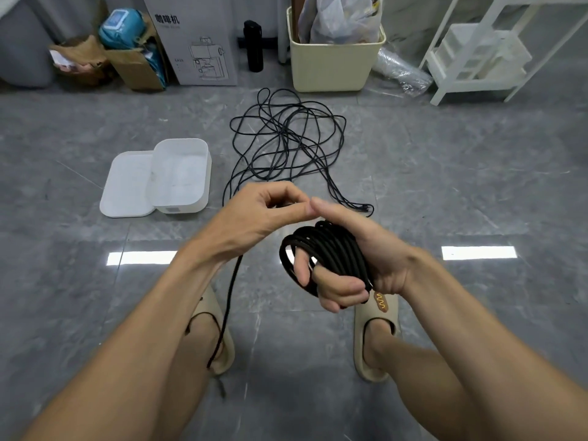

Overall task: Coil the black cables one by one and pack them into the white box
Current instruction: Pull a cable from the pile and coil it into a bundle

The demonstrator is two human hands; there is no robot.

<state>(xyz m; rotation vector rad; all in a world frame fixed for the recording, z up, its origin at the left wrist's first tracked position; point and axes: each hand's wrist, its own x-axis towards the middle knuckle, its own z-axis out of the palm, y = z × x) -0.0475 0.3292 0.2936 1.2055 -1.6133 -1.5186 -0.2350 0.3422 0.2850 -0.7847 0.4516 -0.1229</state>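
My right hand [356, 268] grips a coil of thick black cable [331, 249] wound in several loops around its fingers. My left hand [261, 214] pinches the free strand of that cable, whose loose tail [227, 310] hangs down past my left wrist toward the floor. Farther ahead on the grey floor lies a tangled heap of thin black cable [283, 138], its plug ends [364, 209] near my hands. The white box [181, 176] stands open and holds nothing, to the left of the heap, with its lid [125, 186] lying beside it.
Beige slippers [378, 332] on my feet are below my hands. Along the back wall stand a cream bin [331, 63], a black bottle [253, 46], a printed carton [197, 43], a brown cardboard box [133, 66] and a white rack [477, 58].
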